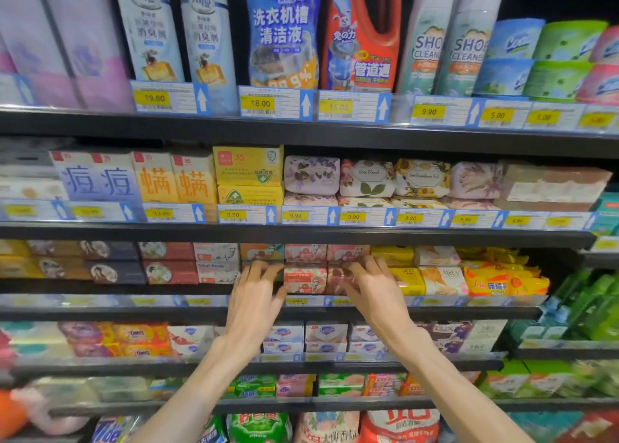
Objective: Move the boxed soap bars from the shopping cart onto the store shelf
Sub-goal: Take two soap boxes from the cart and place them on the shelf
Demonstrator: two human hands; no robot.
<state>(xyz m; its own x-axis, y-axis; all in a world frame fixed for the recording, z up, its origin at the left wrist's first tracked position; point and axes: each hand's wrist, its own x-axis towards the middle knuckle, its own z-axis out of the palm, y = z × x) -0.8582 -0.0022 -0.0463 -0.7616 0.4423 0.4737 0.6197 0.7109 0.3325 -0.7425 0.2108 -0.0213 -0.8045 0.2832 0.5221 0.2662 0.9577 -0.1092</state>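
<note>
Pink and white boxed soap bars labelled "Goat Soap" are stacked two high on the third shelf. My left hand reaches to the boxes just left of that stack, its fingers spread and straight against them. My right hand lies on the red-pink box to the right, fingers extended over its front. Both hands are blurred, and I cannot tell whether either one grips a box. The shopping cart is out of view.
Rows of other soaps fill the shelf: orange boxes, white goat-soap boxes, yellow packs. Floral wrapped soaps sit one shelf up, cleaner bottles on top. Price-tag rails stick out along each shelf edge.
</note>
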